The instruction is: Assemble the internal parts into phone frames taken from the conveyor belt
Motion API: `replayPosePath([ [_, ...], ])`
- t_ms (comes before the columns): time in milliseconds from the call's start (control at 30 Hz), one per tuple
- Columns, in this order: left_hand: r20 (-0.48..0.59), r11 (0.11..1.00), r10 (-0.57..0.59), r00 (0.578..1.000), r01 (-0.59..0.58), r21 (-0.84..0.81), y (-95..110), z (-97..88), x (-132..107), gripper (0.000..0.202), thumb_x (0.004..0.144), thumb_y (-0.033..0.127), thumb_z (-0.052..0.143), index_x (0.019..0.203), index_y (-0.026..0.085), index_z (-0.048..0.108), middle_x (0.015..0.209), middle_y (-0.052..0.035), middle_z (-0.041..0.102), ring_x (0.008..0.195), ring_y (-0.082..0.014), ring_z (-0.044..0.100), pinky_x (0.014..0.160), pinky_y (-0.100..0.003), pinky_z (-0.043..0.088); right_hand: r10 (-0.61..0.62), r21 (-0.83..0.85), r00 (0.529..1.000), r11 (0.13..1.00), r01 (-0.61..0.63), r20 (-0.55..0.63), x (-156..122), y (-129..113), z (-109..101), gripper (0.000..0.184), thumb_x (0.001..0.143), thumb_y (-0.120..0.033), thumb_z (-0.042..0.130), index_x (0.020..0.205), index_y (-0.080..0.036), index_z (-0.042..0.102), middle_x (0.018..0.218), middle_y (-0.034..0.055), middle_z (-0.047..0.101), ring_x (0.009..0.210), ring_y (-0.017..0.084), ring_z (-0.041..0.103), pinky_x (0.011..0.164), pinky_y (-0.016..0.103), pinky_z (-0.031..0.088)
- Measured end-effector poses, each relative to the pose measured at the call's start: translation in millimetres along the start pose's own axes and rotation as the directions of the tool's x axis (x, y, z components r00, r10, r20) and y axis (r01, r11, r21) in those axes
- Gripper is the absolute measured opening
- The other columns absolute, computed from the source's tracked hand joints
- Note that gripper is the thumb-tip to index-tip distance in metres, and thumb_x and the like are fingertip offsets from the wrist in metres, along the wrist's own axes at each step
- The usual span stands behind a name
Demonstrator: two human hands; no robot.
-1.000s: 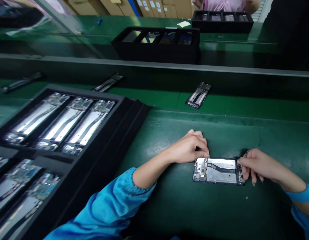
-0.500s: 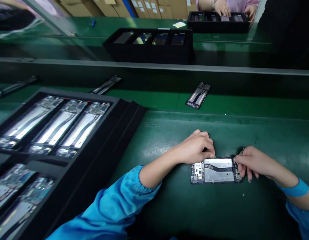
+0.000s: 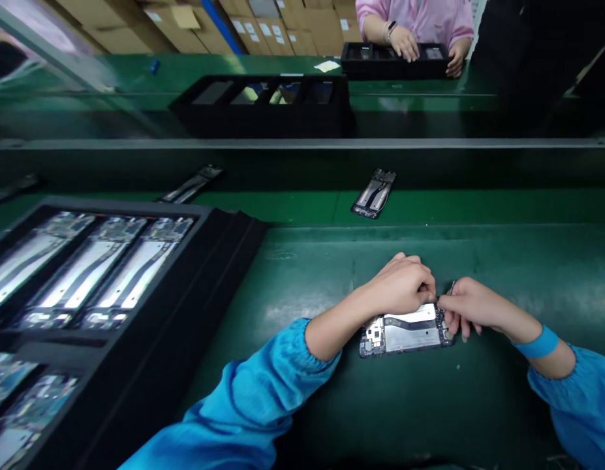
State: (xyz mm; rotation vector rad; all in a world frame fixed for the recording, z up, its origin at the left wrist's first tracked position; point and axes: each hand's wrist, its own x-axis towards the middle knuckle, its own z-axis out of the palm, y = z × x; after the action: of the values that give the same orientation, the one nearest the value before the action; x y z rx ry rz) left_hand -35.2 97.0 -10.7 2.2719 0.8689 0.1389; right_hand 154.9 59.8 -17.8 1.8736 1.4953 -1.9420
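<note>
Phone body, its insides bare, lies flat on the green bench, near and right of centre. Over the past second the left hand has slid right along its far edge and now almost meets the right hand at the far right corner, suggesting the work is narrowing to that end. Left fingertips are curled together; whether they pinch anything, I cannot tell. Right thumb and fingers are clamped on a slim metal tool. Leftward sits a black tray of similar phones; farther off lies another open phone.
</note>
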Motion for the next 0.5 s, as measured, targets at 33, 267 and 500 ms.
replayPosePath([
  [33,-0.007,1.0,-0.014,1.0,0.014,0.009,2,1.3,-2,0.015,0.084,0.015,0.062,0.078,0.024,0.073,0.083,0.0017,0.071,0.093,-0.0203,0.055,0.082,-0.034,0.032,-0.007,0.002,1.0,1.0,0.007,-0.006,0,0,0,0.034,0.083,-0.014,0.05,0.052,-0.013,0.063,0.056,0.0082,0.07,0.033,0.01,0.055,0.024,0.014,0.028],
  [267,-0.138,0.972,-0.192,0.972,0.208,0.112,15,20.6,-29,0.012,0.091,0.032,0.063,0.094,0.021,0.065,0.095,-0.0037,0.067,0.093,-0.0228,0.058,0.078,-0.034,0.036,-0.293,0.251,0.934,0.906,0.339,-0.203,-12,20,-9,0.033,0.087,-0.031,0.05,0.076,-0.012,0.076,0.082,0.012,0.076,0.07,0.019,0.071,0.055,0.023,0.054],
  [500,-0.171,0.976,-0.2,0.965,0.179,-0.127,28,22.1,-38,0.011,0.1,0.03,0.047,0.1,0.023,0.055,0.073,0.0053,0.064,0.068,-0.0153,0.059,0.081,-0.033,0.039,-0.573,-0.023,0.698,0.779,0.626,-0.43,-19,30,8,0.024,0.091,-0.028,0.052,0.095,-0.02,0.074,0.096,0.003,0.072,0.09,0.021,0.064,0.081,0.031,0.046],
])
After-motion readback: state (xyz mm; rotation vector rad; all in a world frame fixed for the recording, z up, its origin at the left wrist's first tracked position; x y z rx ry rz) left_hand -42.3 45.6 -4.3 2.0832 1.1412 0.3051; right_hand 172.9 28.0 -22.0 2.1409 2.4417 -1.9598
